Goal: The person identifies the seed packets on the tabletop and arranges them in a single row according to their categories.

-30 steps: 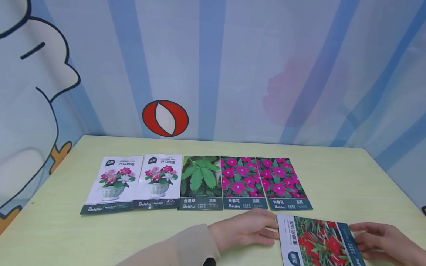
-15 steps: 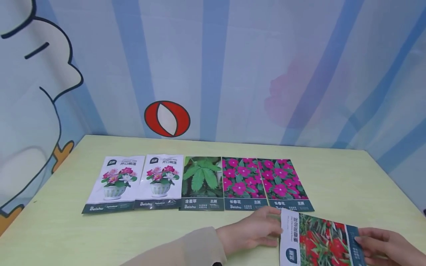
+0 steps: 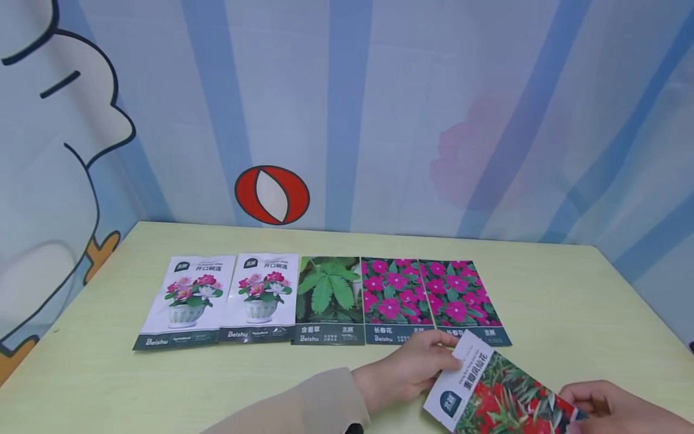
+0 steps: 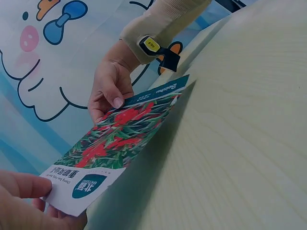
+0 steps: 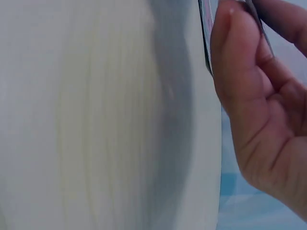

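Observation:
A seed packet with red flowers is held tilted above the table by both hands. My left hand pinches its white end, thumb on the printed face, as the left wrist view also shows. At the dark green end, my right hand pinches the packet between thumb and fingers. In the left wrist view the packet slants off the tabletop and casts a shadow. The right wrist view shows the right fingers on the packet's thin edge, with its printed face mostly hidden.
Lying in a row behind the hands are two white potted-flower packets, a green-leaf packet and two pink-flower packets. The pale yellow table ends at a printed curtain.
The red-flower packet has risen off the table and turned, its white end now angled toward the upper left. Both hands now pinch it; the right hand has come nearer the front edge.

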### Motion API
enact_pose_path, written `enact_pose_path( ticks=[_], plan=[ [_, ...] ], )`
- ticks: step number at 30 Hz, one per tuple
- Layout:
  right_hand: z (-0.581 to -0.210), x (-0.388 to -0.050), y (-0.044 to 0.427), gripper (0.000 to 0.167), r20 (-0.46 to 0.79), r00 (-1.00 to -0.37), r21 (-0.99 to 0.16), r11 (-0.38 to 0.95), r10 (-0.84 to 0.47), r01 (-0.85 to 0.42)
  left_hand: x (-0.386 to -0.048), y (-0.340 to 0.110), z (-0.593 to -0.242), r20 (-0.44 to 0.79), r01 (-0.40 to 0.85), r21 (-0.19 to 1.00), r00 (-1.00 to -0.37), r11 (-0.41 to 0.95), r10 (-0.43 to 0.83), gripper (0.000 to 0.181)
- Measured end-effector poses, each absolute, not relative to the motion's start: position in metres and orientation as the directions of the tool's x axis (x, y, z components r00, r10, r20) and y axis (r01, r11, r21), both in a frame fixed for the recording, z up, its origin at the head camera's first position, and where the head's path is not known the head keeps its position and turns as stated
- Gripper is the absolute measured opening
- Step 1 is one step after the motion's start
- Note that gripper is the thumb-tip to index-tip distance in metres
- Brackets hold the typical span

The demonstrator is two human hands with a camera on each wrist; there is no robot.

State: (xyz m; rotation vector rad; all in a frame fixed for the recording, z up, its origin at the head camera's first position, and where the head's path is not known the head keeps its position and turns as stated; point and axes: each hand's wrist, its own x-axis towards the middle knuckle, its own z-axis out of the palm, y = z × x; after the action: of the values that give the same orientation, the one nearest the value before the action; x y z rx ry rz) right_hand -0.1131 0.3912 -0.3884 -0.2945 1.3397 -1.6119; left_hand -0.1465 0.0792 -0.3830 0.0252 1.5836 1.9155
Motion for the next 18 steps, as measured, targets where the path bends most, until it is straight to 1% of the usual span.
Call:
enact_pose_path(
  ticks=[3, 6, 9, 11, 13, 15, 18],
  plan=[
    [-0.39, -0.113, 0.381, 0.035, -0.365, -0.463, -0.869, 0.117, -0.808, 0.481, -0.145, 0.08, -0.381, -0.341, -0.433, 0.899, -0.791, -0.071, 0.509, 0.027],
    [-0.389, -0.112, 0.373, 0.037, -0.344, -0.436, -0.871, 0.11, -0.832, 0.478, -0.145, 0.078, -0.379, -0.326, -0.419, 0.906, -0.776, -0.056, 0.54, 0.027],
    [-0.388, -0.111, 0.37, 0.041, -0.337, -0.408, -0.849, 0.087, -0.849, 0.521, -0.148, 0.075, -0.378, -0.345, -0.433, 0.901, -0.747, -0.024, 0.569, 0.027],
    [-0.386, -0.111, 0.37, 0.042, -0.358, -0.411, -0.822, 0.073, -0.838, 0.565, -0.149, 0.072, -0.378, -0.359, -0.443, 0.896, -0.736, -0.007, 0.573, 0.028],
    [-0.386, -0.113, 0.373, 0.042, -0.371, -0.428, -0.803, 0.053, -0.824, 0.593, -0.15, 0.069, -0.379, -0.38, -0.458, 0.889, -0.737, 0.002, 0.559, 0.028],
    [-0.386, -0.115, 0.377, 0.04, -0.398, -0.465, -0.788, 0.035, -0.791, 0.615, -0.151, 0.069, -0.38, -0.392, -0.468, 0.884, -0.751, -0.009, 0.531, 0.028],
    [-0.387, -0.12, 0.381, 0.037, -0.435, -0.528, -0.798, 0.041, -0.73, 0.601, -0.152, 0.071, -0.382, -0.401, -0.481, 0.875, -0.779, -0.05, 0.482, 0.032]
  ],
)
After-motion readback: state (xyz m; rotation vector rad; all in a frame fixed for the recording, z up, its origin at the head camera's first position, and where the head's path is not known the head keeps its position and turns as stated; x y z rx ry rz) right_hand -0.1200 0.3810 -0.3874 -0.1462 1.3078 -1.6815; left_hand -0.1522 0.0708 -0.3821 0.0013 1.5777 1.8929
